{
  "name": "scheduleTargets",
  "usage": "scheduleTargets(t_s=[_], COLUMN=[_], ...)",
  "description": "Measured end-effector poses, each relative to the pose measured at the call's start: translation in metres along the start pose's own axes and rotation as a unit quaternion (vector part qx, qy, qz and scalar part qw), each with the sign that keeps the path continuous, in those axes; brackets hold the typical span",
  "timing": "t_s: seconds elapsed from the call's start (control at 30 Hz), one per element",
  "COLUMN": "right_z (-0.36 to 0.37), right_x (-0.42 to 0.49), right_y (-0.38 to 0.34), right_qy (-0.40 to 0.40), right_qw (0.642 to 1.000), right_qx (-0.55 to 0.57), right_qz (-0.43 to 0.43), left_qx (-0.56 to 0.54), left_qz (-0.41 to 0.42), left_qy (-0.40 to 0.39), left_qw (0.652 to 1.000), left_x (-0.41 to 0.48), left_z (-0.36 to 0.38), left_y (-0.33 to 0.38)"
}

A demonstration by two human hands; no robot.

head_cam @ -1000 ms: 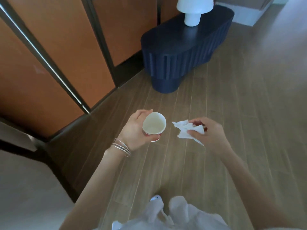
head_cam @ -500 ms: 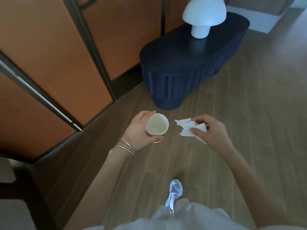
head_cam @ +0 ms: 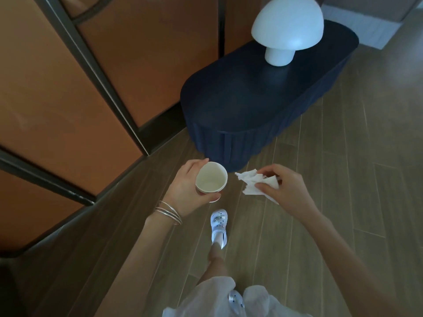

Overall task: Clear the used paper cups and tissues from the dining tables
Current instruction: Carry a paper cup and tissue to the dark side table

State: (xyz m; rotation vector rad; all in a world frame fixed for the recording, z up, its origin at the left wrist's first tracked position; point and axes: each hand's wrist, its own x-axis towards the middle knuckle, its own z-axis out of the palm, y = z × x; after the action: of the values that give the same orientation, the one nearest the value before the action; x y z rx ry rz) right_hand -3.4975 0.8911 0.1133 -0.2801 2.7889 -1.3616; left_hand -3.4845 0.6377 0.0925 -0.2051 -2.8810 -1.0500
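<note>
With the left hand wrapped round the empty paper cup and the right hand pinching the crumpled tissue just beside it, stuffing the tissue into the upright cup looks tidiest.

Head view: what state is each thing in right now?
Paper cup: mouth up, looks empty, held by the left hand.
Tissue: crumpled, pinched by the right hand.
Mushroom lamp: upright on the dark blue table; lit or not, cannot tell.
</note>
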Motion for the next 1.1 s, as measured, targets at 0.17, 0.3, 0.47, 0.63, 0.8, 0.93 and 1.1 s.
scheduleTargets(t_s=[0.17,0.3,0.47,0.63,0.8,0.93,1.1], right_z=[0.007,0.008,0.015,0.041,0.094,0.136,0.165], right_x=[0.104,0.196,0.304,0.387,0.439,0.466,0.488], right_y=[0.025,0.036,0.051,0.085,0.154,0.209,0.250], right_qy=[-0.005,-0.004,-0.009,-0.003,0.003,-0.006,0.010], right_qw=[1.000,0.999,0.998,0.995,0.995,0.998,0.998], right_qx=[0.002,0.006,0.011,0.032,0.031,-0.011,-0.035], right_qz=[0.025,0.043,0.062,0.096,0.099,0.068,0.052], left_qx=[-0.010,-0.023,-0.033,-0.054,-0.057,-0.063,-0.078], left_qz=[-0.007,-0.014,-0.009,-0.076,-0.096,-0.090,-0.083], left_qy=[-0.018,-0.027,-0.018,-0.009,0.012,0.034,0.050], left_qw=[1.000,0.999,0.999,0.996,0.994,0.993,0.992], left_x=[0.105,0.201,0.309,0.384,0.427,0.450,0.467], left_z=[0.011,0.011,0.014,0.041,0.096,0.137,0.166], left_y=[-0.040,-0.060,-0.083,-0.123,-0.184,-0.225,-0.252])
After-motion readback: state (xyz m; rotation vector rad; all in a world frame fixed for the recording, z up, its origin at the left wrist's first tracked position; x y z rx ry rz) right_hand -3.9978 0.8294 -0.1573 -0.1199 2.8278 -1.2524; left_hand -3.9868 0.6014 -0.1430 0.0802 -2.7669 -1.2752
